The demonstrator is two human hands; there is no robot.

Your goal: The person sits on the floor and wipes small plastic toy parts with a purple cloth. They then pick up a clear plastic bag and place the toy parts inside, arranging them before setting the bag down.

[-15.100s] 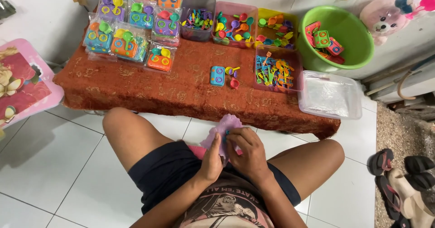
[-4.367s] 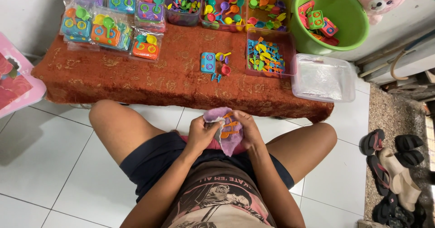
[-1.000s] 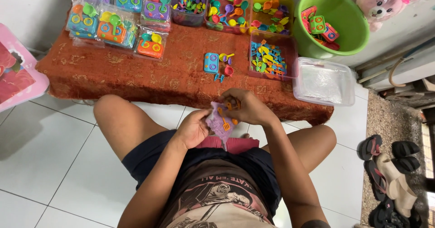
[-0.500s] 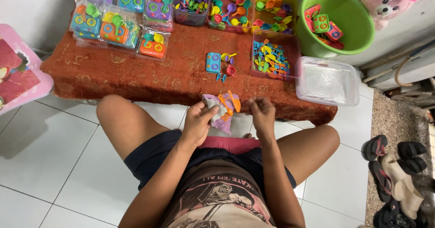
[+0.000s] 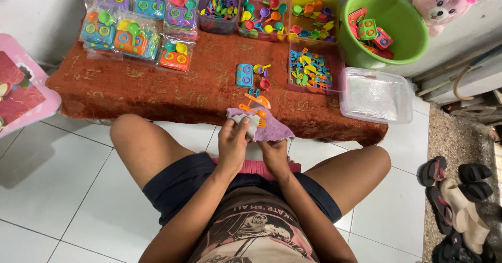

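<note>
I sit on the floor facing a low table (image 5: 157, 88) covered with a rust-red cloth. My left hand (image 5: 233, 140) pinches the near side of a small clear plastic bag with a purple card (image 5: 272, 129), and my right hand (image 5: 273, 150) grips the same bag from below. Orange toy utensils (image 5: 254, 105) stick out of the bag's top at the table's front edge. A blue toy stove (image 5: 244, 75) with small toy pans lies on the cloth just beyond.
Packed toy sets (image 5: 137, 20) lie at the table's far left. Trays of loose coloured toy pieces (image 5: 264, 14) line the back, another tray (image 5: 316, 67) and a clear box (image 5: 375, 95) at right. A green basin (image 5: 388, 29) stands beyond. Sandals (image 5: 457, 200) lie right, a pink stool (image 5: 21, 93) left.
My right hand reached out to the table, then came back under the bag. Both hands now hold the bag at the table's edge, with orange utensils poking from its top.
</note>
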